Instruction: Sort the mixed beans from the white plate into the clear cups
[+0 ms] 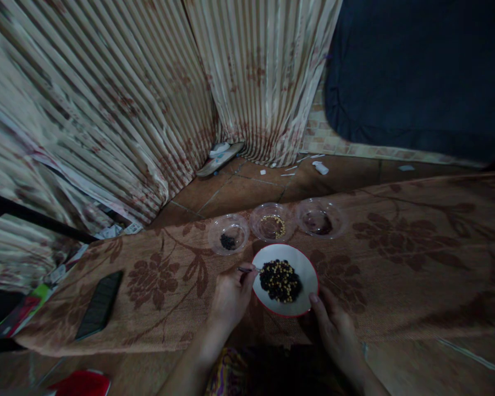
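Observation:
A white bowl with a red rim point(307, 264) holds a heap of mixed black and yellow beans point(280, 281). My left hand point(231, 294) is closed in a pinch on a slim metal utensil point(246, 269), its tip over the bowl's left side beside the heap; whether it is tweezers or a spoon I cannot tell. With the thumb on the rim, my right hand point(334, 322) grips the bowl at its lower right. Just beyond stand three clear plastic bowls: the left bowl point(241, 228) with black beans, the middle bowl point(259, 208) with yellow ones, the right bowl point(338, 217) with dark reddish ones.
A flowered brown cloth point(169, 313) covers the long, narrow table. On its left part lies a dark phone point(99, 305). Striped curtains point(148, 82) hang behind, and a dark blue covered object point(416, 71) stands at the back right. White scraps point(320, 167) litter the tiled floor.

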### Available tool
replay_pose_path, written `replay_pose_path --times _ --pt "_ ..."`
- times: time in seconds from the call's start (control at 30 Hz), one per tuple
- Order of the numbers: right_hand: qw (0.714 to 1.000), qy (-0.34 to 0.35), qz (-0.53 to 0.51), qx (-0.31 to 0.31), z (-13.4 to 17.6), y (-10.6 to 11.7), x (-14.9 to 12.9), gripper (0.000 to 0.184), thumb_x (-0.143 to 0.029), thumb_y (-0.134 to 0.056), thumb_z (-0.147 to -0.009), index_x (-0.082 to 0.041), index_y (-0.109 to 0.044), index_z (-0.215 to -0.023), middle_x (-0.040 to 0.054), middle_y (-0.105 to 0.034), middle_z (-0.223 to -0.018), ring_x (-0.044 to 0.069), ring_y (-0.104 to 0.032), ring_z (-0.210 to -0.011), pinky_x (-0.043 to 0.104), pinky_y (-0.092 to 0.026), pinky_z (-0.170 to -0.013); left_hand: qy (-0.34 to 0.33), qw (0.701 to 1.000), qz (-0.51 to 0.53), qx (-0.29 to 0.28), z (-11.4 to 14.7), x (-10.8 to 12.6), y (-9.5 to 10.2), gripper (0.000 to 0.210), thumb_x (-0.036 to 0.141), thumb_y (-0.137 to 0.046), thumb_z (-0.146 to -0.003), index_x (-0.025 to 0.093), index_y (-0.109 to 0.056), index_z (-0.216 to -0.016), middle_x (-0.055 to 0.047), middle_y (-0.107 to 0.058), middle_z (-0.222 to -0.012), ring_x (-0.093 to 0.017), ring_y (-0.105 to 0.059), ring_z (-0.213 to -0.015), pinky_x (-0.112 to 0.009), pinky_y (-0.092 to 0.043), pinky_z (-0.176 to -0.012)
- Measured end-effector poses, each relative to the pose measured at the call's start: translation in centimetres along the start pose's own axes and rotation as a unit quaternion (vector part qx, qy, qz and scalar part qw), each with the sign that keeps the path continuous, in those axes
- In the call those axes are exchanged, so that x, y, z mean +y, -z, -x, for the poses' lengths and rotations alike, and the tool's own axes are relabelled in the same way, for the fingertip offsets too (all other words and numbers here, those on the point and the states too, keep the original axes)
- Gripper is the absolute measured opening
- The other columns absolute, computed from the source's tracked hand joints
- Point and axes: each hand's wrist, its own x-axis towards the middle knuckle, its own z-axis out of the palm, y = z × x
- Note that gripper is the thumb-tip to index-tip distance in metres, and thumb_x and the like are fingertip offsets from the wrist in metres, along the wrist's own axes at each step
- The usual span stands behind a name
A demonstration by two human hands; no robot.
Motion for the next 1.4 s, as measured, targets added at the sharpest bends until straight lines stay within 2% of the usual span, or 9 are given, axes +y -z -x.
replay_pose_path --times 0.43,0.63,0.77,0.87,0.97,1.07,1.2,1.33,1.4 --pt "1.000 -0.012 -0.011 -0.007 0.0 -0.1 0.2 0.047 -0.053 -0.045 -0.092 -0.017 -0.060 -0.119 0.0111 -0.072 -0.110 0.024 -0.068 -0.101 0.029 -0.054 -0.082 0.004 0.999 0.035 0.021 -0.1 -0.1 0.0 0.017 0.025 -0.058 -0.088 0.019 -0.074 -0.084 -0.002 -0.075 -0.083 -0.015 -0.070 -0.072 -0.022 -0.053 -0.067" --pt "1.000 0.000 -0.025 0.001 0.0 -0.1 0.0 0.044 -0.050 -0.046 -0.092 -0.018 -0.062 -0.118 0.0104 -0.072 -0.112 0.023 -0.068 -0.104 0.028 -0.054 -0.085 0.019 0.997 0.073 0.018 -0.7 0.3 0.2 0.020 0.033 -0.060 -0.088 0.017 -0.072 -0.091 -0.003 -0.074 -0.083 -0.015 -0.067 -0.067 -0.022 -0.053 -0.061" --pt "1.000 0.005 -0.024 0.016 -0.1 -0.1 -0.3 0.044 -0.052 -0.047 -0.090 -0.019 -0.065 -0.114 0.0102 -0.073 -0.109 0.024 -0.069 -0.102 0.028 -0.055 -0.082 0.025 0.993 0.105 0.039 -3.7 1.7 0.4 0.021 0.035 -0.061 -0.086 0.017 -0.070 -0.092 -0.001 -0.073 -0.076 -0.013 -0.065 -0.057 -0.021 -0.050 -0.053" --pt "0.999 0.007 -0.027 0.016 -0.2 -0.2 -0.2 0.043 -0.052 -0.048 -0.090 -0.019 -0.066 -0.112 0.0098 -0.074 -0.108 0.024 -0.069 -0.103 0.028 -0.055 -0.083 -0.013 0.991 0.116 0.059 -7.2 2.2 0.0 0.018 0.030 -0.059 -0.085 0.016 -0.070 -0.090 -0.002 -0.073 -0.077 -0.012 -0.064 -0.053 -0.021 -0.050 -0.052" --pt "0.999 0.002 -0.026 0.022 -0.3 -0.3 0.5 0.042 -0.052 -0.049 -0.090 -0.021 -0.066 -0.112 0.0093 -0.074 -0.108 0.024 -0.069 -0.102 0.026 -0.057 -0.078 -0.048 0.993 0.079 0.075 -10.0 2.0 -0.8 0.014 0.025 -0.059 -0.084 0.016 -0.070 -0.083 -0.004 -0.073 -0.078 -0.016 -0.069 -0.069 -0.022 -0.053 -0.062" --pt "0.999 -0.003 -0.020 0.028 -0.4 -0.4 1.0 0.042 -0.052 -0.051 -0.088 -0.021 -0.068 -0.110 0.0090 -0.074 -0.107 0.024 -0.071 -0.098 0.025 -0.058 -0.071 -0.051 0.995 0.051 0.070 -10.9 1.6 -1.5 0.012 0.020 -0.060 -0.083 0.017 -0.071 -0.080 -0.004 -0.074 -0.077 -0.018 -0.070 -0.074 -0.024 -0.054 -0.064" --pt "1.000 -0.006 -0.021 0.018 -0.2 -0.3 0.6 0.045 -0.054 -0.048 -0.089 -0.020 -0.066 -0.114 0.0089 -0.074 -0.108 0.024 -0.069 -0.103 0.027 -0.057 -0.079 -0.031 0.995 0.080 0.055 -9.4 1.3 -1.3 0.014 0.021 -0.058 -0.084 0.016 -0.071 -0.087 -0.004 -0.074 -0.078 -0.016 -0.069 -0.069 -0.023 -0.053 -0.060" --pt "1.000 -0.002 -0.016 0.015 -0.1 -0.1 0.0 0.047 -0.054 -0.047 -0.090 -0.019 -0.064 -0.115 0.0102 -0.073 -0.111 0.025 -0.068 -0.106 0.030 -0.055 -0.087 0.004 0.990 0.137 0.029 -5.6 1.6 0.2 0.018 0.028 -0.060 -0.085 0.017 -0.069 -0.095 -0.005 -0.074 -0.092 -0.015 -0.069 -0.071 -0.021 -0.052 -0.057" --pt "1.000 0.004 -0.015 0.021 0.0 -0.1 -0.1 0.047 -0.054 -0.047 -0.090 -0.019 -0.064 -0.116 0.0105 -0.072 -0.112 0.025 -0.068 -0.105 0.031 -0.055 -0.087 0.035 0.990 0.138 0.011 -3.7 1.7 0.9 0.021 0.032 -0.061 -0.085 0.017 -0.067 -0.098 -0.003 -0.073 -0.084 -0.013 -0.066 -0.061 -0.022 -0.052 -0.055"
